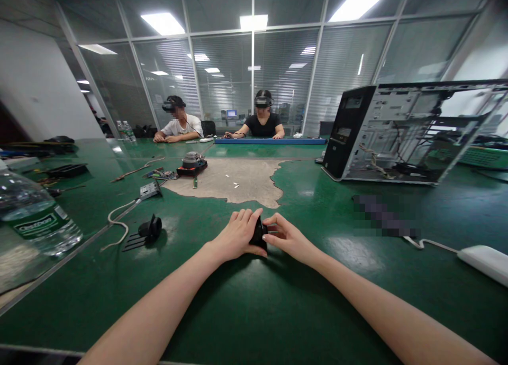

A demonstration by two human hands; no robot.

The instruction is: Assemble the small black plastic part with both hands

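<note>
While two hands [240, 234] [292, 239] grip, one black part [259, 233] between.

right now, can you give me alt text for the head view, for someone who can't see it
A person's left hand holds a small black part, the right hand touching it, at a green table. An open computer case stands to the right, a plastic bottle to the left; two people sit across.

Shines white from ceiling panels [162, 24] at eleven, twelve and one o'clock. Glares off the green tabletop [351, 256] at four; mirrors in the glass partition [286, 53] at twelve. Casts soft shadow under left hand [240, 231] and right hand [291, 240] at six. Stretches and softens toward nine; darkens at the two-o'clock corner.
</note>
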